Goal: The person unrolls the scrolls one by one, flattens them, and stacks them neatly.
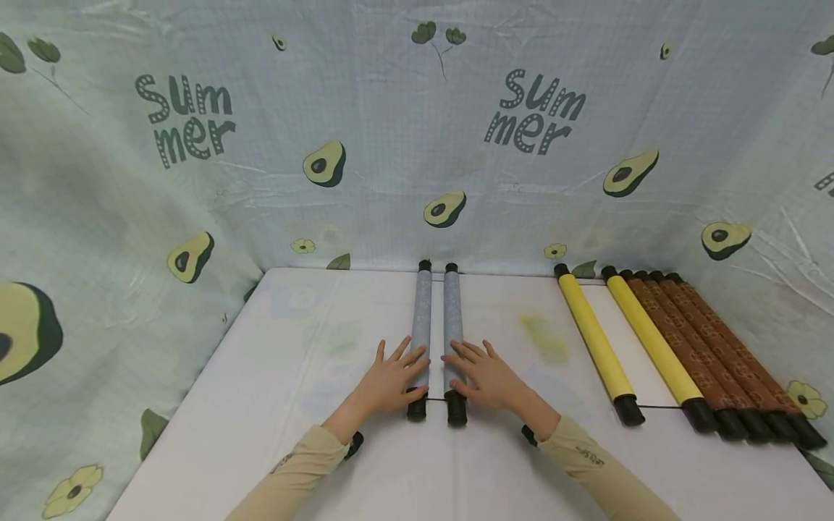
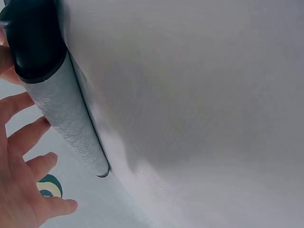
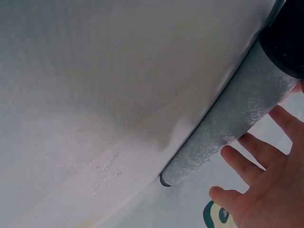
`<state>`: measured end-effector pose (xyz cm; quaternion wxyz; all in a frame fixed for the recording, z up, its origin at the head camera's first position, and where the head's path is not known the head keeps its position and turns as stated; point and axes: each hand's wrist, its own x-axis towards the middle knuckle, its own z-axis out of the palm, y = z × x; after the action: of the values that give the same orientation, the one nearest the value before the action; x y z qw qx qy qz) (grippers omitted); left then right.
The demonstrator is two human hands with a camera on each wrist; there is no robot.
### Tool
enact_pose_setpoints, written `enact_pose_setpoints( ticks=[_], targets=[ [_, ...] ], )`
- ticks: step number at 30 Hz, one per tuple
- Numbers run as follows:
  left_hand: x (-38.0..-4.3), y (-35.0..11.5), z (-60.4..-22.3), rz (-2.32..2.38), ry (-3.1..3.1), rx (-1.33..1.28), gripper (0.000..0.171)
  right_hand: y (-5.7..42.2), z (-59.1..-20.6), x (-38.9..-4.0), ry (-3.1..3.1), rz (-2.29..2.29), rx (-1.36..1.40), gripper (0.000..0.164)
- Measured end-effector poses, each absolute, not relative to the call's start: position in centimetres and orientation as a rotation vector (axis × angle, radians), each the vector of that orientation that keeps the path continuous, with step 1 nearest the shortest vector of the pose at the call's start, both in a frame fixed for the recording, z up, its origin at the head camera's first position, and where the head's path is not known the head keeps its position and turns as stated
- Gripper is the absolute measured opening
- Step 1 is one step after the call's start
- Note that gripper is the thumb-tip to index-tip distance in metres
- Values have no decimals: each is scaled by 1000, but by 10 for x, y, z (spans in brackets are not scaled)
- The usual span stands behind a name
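Note:
Two slim grey-blue patterned rolls with black ends lie side by side, a narrow gap between them, pointing away from me in the head view. My left hand (image 1: 387, 382) lies with spread fingers on the near part of the left grey roll (image 1: 422, 307). Mirroring it, my right hand (image 1: 487, 378) touches the right grey roll (image 1: 452, 311), fingers also spread. In the left wrist view the fingertips (image 2: 42, 124) meet the side of that roll (image 2: 71, 111). The right wrist view has the fingers (image 3: 244, 164) along the other roll (image 3: 237, 104); part of the thumb is hidden.
To the right lie two yellow rolls (image 1: 593, 329) with black ends, set apart from each other. Several brown patterned rolls (image 1: 704, 340) lie close together beside them at the right table edge. Patterned cloth (image 1: 391, 94) hangs behind and beside the white table (image 1: 247, 405).

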<state>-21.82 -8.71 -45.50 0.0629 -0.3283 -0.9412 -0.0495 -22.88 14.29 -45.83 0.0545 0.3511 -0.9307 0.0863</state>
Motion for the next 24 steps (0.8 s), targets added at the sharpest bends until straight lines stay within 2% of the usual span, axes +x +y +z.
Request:
enact_pose_setpoints(
  ticks=[15, 24],
  targets=[
    [-214, -89, -452, -126, -2853, -1000, 32, 148, -458, -224, -2714, 299, 1081, 32],
    [-211, -92, -448, -147, -2841, -1012, 33, 156, -457, -226, -2820, 286, 1026, 32]
  ],
)
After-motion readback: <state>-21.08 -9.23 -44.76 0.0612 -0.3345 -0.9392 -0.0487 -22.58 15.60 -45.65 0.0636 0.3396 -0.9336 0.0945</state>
